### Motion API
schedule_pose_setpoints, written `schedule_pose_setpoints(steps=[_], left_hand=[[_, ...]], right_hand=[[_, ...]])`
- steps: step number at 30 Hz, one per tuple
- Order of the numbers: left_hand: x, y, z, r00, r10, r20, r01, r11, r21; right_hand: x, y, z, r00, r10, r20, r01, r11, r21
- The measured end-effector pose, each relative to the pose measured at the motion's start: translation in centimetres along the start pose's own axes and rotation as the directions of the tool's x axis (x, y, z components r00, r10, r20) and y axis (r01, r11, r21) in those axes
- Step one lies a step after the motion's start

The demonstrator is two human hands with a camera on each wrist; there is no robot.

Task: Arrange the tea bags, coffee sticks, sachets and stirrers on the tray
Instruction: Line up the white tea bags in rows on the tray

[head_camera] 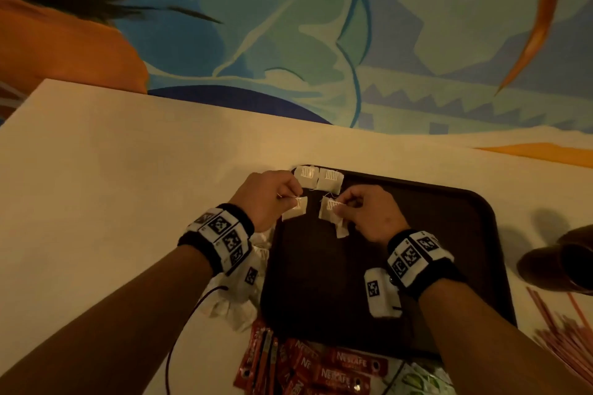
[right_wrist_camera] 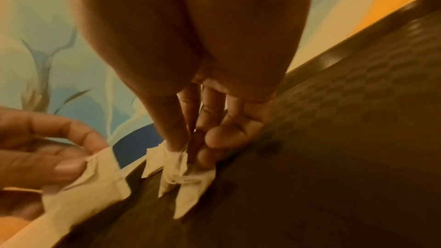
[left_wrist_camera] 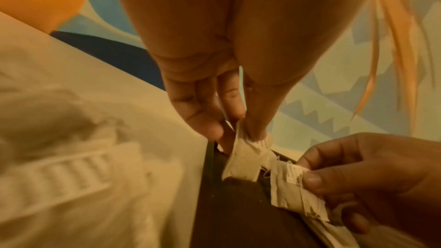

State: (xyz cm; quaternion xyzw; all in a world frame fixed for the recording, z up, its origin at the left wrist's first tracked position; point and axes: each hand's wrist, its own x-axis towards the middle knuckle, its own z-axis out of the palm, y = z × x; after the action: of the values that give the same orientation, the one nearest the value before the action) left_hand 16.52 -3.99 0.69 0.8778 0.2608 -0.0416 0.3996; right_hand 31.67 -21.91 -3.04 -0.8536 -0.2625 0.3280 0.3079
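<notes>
Over the far left part of the dark brown tray (head_camera: 433,234), my left hand (head_camera: 296,197) pinches one white tea bag (head_camera: 296,209) by its top. My right hand (head_camera: 337,206) pinches two tea bags (head_camera: 330,213) that hang together just above the tray floor. In the left wrist view the left fingertips (left_wrist_camera: 255,131) hold the tea bag (left_wrist_camera: 243,159). In the right wrist view the right hand (right_wrist_camera: 188,150) holds its tea bags (right_wrist_camera: 186,178). Two more tea bags (head_camera: 319,178) lie side by side in the tray's far left corner.
A heap of tea bags (head_camera: 237,311) lies on the white table under my left wrist. Red coffee sticks (head_camera: 321,369) and green sachets (head_camera: 417,378) sit at the tray's near edge. Red stirrers (head_camera: 564,340) and a dark brown container (head_camera: 561,263) are to the right.
</notes>
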Motion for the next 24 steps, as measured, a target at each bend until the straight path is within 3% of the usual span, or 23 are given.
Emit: schedule_pose_setpoints(steps=[5,10,24], left_hand=[[4.2,0.1,1.2,1.000,-0.019,0.006,0.019,0.999,0.049],[5.8,-0.4,1.9,1.000,-0.024,-0.020,0.026,0.997,0.068],[6.8,-0.6,3.1,0.978,0.119,-0.173,-0.090,0.982,0.165]], right_hand=[[2.2,-0.2,-0.1,0.992,-0.023,-0.128,0.015,0.998,-0.064],[3.3,-0.7,-0.1,0.986,-0.072,-0.147,0.058,0.994,-0.097],[4.3,-1.2,1.0,0.965,-0.016,-0.261,0.005,0.999,-0.041]])
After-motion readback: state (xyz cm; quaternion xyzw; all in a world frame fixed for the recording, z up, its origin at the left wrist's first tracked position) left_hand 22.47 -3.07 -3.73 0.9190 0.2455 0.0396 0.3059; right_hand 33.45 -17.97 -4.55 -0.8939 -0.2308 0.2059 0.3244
